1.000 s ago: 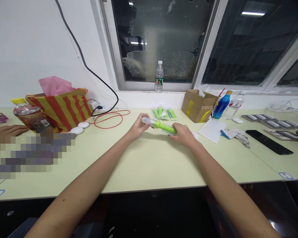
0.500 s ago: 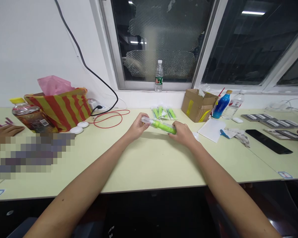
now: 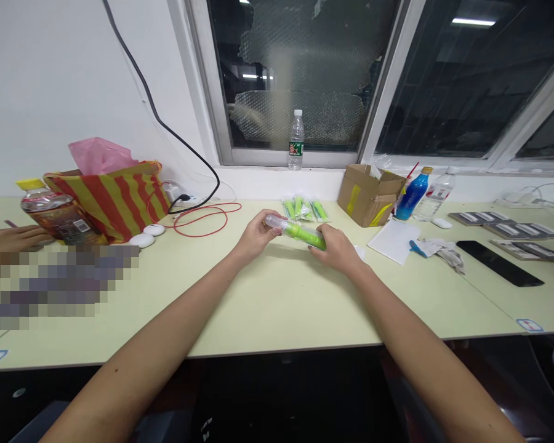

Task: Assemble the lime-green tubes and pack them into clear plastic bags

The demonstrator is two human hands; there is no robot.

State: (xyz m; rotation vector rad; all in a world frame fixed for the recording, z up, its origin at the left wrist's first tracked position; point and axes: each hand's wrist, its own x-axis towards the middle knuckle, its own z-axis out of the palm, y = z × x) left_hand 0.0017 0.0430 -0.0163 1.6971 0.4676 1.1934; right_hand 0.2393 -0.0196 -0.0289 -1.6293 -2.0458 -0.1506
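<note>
Between my hands, above the table, is a slim bright green tube [image 3: 301, 232] with a clear left end, seemingly in clear plastic wrapping. My left hand [image 3: 258, 234] is closed around the clear end, thumb and fingers pinching it. At the green end, my right hand [image 3: 337, 246] grips with thumb and fingers. The tube slants down slightly from left to right. Just beyond it, several similar green items in clear bags [image 3: 301, 209] lie near the wall. What the green tube is exactly, I cannot make out.
A cardboard box [image 3: 367, 197], white paper [image 3: 394, 241], a glove [image 3: 441, 251] and a blue bottle [image 3: 412, 195] stand or lie to the right. On the left are a striped bag [image 3: 115, 206], a drink bottle [image 3: 60, 215], a red cable [image 3: 200, 234] and another person's hand [image 3: 16, 237].
The green tube has shifted slightly, and its clear wrapping looks more drawn over the green part. Both hands keep their hold, with small finger movements. The other person's hand at left has moved a little.
</note>
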